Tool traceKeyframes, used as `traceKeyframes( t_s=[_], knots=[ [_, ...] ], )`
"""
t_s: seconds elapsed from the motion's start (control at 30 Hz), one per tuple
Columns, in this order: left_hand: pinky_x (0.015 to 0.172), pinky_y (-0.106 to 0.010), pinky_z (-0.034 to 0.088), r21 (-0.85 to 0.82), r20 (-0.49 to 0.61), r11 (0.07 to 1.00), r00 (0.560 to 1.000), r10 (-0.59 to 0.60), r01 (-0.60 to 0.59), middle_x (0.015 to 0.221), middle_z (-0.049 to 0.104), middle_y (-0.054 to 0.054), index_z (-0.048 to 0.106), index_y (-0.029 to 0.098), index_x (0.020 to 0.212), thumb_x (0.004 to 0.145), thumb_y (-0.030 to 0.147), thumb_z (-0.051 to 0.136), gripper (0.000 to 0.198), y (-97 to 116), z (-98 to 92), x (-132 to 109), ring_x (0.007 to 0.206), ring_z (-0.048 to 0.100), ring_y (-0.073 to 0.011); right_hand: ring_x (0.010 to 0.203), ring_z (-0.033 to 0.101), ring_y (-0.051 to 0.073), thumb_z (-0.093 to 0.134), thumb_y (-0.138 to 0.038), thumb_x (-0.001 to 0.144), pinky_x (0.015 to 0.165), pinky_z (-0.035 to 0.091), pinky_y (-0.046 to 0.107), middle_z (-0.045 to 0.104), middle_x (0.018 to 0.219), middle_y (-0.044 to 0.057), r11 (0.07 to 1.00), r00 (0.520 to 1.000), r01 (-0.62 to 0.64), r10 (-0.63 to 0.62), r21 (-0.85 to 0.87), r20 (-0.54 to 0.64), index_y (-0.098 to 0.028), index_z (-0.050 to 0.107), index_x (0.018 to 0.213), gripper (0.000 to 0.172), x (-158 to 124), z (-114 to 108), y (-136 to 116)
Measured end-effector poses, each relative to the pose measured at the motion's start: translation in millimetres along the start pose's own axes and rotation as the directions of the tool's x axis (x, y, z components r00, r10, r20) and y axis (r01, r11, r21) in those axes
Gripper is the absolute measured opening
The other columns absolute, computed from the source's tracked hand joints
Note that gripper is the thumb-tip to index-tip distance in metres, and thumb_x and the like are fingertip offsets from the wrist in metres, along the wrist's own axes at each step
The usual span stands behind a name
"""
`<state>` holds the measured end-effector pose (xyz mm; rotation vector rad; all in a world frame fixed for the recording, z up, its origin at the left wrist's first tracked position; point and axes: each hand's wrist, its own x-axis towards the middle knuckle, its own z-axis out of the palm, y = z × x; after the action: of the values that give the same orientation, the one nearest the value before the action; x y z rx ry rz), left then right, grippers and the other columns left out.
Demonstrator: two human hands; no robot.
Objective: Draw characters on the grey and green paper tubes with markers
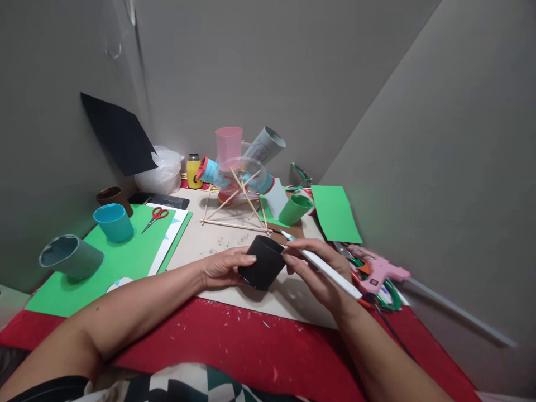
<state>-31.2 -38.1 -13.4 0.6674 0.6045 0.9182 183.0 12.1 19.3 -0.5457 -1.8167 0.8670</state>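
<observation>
My left hand [226, 268] grips a black paper cup [260, 265] from its left side, thumb on the front wall. The cup leans slightly, its mouth facing up. In my right hand [320, 268] lies a slim white pen-like tool [329, 273] with a pale teal end and a dark thin tip pointing up and left; its exact kind is unclear. Fingertips of that hand are at the cup's right rim. Just beyond stands a wooden-stick frame [237, 226] carrying a clear plastic disc [255, 167] with a pink cup [228, 146] and other coloured cups around it.
On the left, grey [84, 265], turquoise [117, 226] and brown cups stand near red-handled scissors [158, 214] on green sheets [134, 257]. A green cup [295, 211] leans at right. A pink glue gun [379, 268] lies among tools. Walls enclose the red-covered table [234, 340].
</observation>
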Motion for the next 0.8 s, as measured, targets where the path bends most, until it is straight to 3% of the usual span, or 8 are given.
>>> traceKeyframes(
  t_s=[0.17,0.3,0.4,0.5,0.63,0.8],
  knots=[
    [0.092,-0.035,0.046,0.076,0.057,0.997,0.998,0.013,-0.017,0.106,0.070,-0.011,0.071,0.015,0.115,0.053,0.040,0.096,0.071,-1,5.0,-1,0.094,0.065,-0.0213,0.059,0.069,0.013,0.076,-0.024,0.083,0.051,0.058,0.022,0.074,0.084,0.002,1.000,0.999,-0.004,0.003,0.026,0.040,-0.025,0.073,0.100,0.018,-2,1,-1],
    [0.087,-0.033,0.044,0.188,0.004,0.977,0.995,0.103,-0.102,0.102,0.069,-0.007,0.070,0.018,0.113,0.054,0.034,0.095,0.066,-1,7.8,1,0.090,0.062,-0.0198,0.075,0.075,0.018,0.076,-0.026,0.083,0.056,0.061,0.024,0.077,0.090,0.006,0.999,0.999,-0.014,0.013,0.049,0.030,-0.025,0.071,0.104,0.021,-3,4,0],
    [0.084,-0.031,0.043,0.328,-0.033,0.926,0.977,0.210,-0.188,0.102,0.068,-0.005,0.067,0.020,0.119,0.057,0.032,0.094,0.068,-1,9.3,0,0.091,0.060,-0.0198,0.075,0.075,0.018,0.074,-0.029,0.086,0.057,0.061,0.025,0.078,0.092,0.006,0.997,1.000,-0.023,0.025,0.068,-0.019,-0.025,0.068,0.109,0.024,-3,6,4],
    [0.088,-0.035,0.044,0.502,-0.029,0.825,0.948,0.318,-0.261,0.109,0.069,-0.006,0.062,0.022,0.129,0.060,0.035,0.092,0.077,1,11.0,-2,0.099,0.061,-0.0238,0.075,0.073,0.017,0.073,-0.032,0.087,0.059,0.061,0.026,0.078,0.096,0.006,0.997,0.993,-0.040,0.048,0.071,-0.111,-0.026,0.066,0.111,0.025,-2,8,8],
    [0.098,-0.041,0.046,0.695,-0.066,0.666,0.897,0.436,-0.272,0.123,0.068,-0.008,0.056,0.023,0.136,0.062,0.036,0.090,0.082,1,13.4,-6,0.112,0.061,-0.0288,0.068,0.070,0.014,0.071,-0.034,0.089,0.061,0.060,0.026,0.078,0.096,0.005,0.996,0.970,-0.082,0.090,0.047,-0.225,-0.026,0.064,0.113,0.026,1,9,10],
    [0.109,-0.047,0.042,0.844,-0.032,0.454,0.820,0.572,-0.284,0.135,0.062,-0.010,0.052,0.024,0.137,0.065,0.030,0.087,0.080,-3,10.2,-5,0.124,0.056,-0.0312,0.086,0.076,0.021,0.072,-0.038,0.087,0.072,0.063,0.031,0.079,0.097,0.008,0.992,0.975,-0.129,0.129,0.013,-0.181,-0.024,0.066,0.111,0.029,6,10,11]
  ],
)
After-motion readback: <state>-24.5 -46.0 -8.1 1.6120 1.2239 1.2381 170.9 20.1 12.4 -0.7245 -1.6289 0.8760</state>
